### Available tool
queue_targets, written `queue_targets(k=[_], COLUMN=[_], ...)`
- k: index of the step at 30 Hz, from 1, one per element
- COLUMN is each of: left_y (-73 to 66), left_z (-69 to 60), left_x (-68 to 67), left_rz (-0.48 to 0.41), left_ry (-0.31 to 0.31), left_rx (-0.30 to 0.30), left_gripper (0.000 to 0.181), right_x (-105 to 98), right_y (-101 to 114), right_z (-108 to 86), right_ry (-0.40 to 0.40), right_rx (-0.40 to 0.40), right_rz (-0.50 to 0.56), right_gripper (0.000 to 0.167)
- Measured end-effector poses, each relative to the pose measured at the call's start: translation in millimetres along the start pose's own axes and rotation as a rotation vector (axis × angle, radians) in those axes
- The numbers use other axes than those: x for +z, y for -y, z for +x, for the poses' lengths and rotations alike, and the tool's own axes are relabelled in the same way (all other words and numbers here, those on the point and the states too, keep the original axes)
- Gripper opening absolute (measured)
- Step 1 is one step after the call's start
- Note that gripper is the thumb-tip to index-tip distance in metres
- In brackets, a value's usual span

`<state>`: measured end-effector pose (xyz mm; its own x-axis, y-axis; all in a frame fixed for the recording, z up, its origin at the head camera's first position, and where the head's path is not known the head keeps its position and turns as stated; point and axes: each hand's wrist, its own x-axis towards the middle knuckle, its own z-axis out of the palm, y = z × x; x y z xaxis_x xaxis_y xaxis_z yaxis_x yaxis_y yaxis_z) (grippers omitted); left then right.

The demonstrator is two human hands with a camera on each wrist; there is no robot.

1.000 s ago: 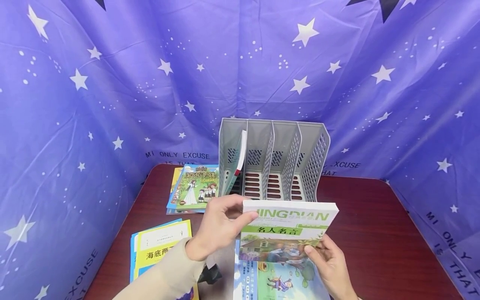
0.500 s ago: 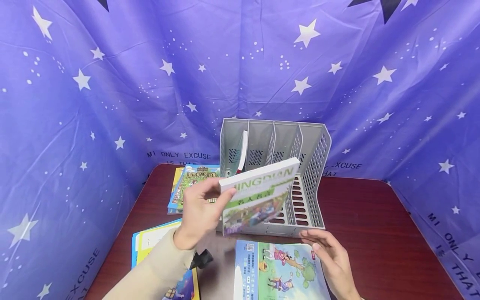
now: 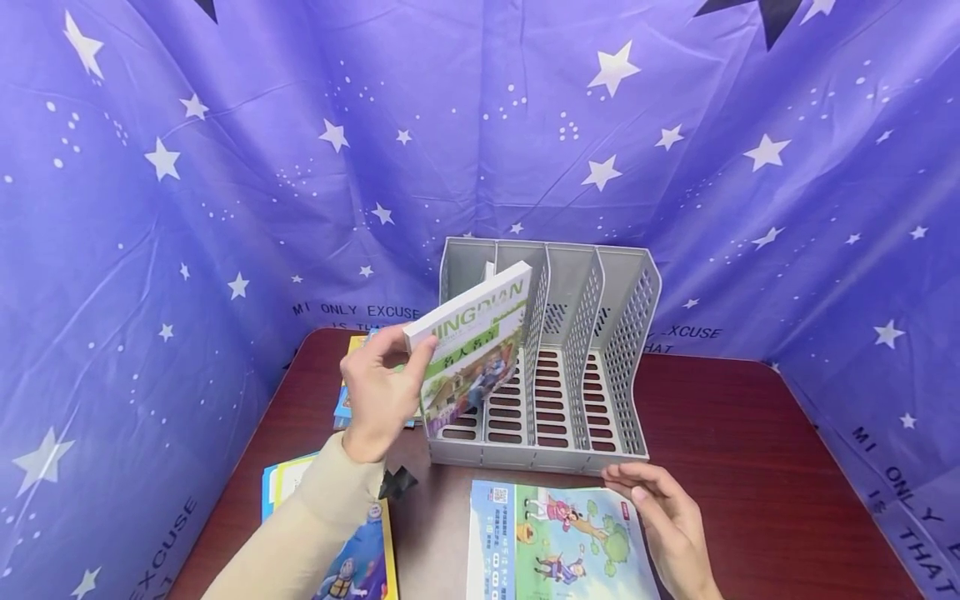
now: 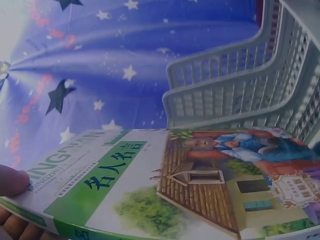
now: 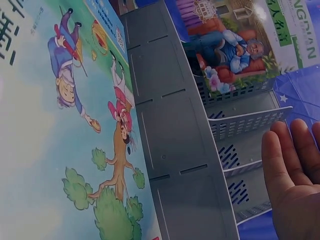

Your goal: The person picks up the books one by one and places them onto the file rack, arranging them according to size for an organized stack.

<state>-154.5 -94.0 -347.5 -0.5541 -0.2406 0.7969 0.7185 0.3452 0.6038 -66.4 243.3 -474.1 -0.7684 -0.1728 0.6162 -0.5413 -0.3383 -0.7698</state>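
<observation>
My left hand (image 3: 381, 392) pinches a thick white-and-green paperback book (image 3: 472, 350) by its upper left corner, thumb on the front cover. The book is tilted, in front of the left compartments of a grey file rack (image 3: 540, 457). In the left wrist view, the cover (image 4: 125, 165) shows a house with a tiled roof. My right hand (image 3: 663, 521) holds nothing; its fingers are extended beside the rack's front right corner. Near it lies a blue-and-green picture book (image 3: 562, 542). A thin book (image 3: 490, 271) in the rack is mostly hidden behind the held one.
Several books (image 3: 375, 533) with yellow and blue covers lie at the front left, partly under my left sleeve. Another pile (image 3: 342, 408) sits left of the rack. A small black object (image 3: 397, 482) is by the left wrist. A starry purple curtain (image 3: 300, 167) surrounds the table.
My left hand has carried the paperback up and left, from above the picture book to the rack's left side. My right hand has let go of it and stayed at the right.
</observation>
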Motion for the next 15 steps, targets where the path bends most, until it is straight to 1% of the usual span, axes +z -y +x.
queue_targets(k=[3,7,12,15], left_y=[2.0,3.6,7.4,8.9], left_z=[3.7,6.5,6.8,7.1], left_x=[-2.3,-4.0,-5.1,-6.3], left_rz=[0.042,0.063,0.069,0.077], left_ry=[-0.060,-0.117,-0.156,-0.176], left_rx=[0.009,0.000,-0.010,-0.004], left_gripper=[0.011,0.010,0.011,0.011], right_x=[-0.2,-1.2,-2.8,-5.1], right_y=[0.0,0.3,2.6,5.8], right_z=[-0.2,0.0,0.5,-1.4], right_ry=[-0.001,-0.005,-0.024,-0.060], right_rx=[-0.004,-0.015,-0.021,0.009], right_rz=[0.012,0.037,0.056,0.014], right_gripper=[0.034,0.034,0.034,0.030])
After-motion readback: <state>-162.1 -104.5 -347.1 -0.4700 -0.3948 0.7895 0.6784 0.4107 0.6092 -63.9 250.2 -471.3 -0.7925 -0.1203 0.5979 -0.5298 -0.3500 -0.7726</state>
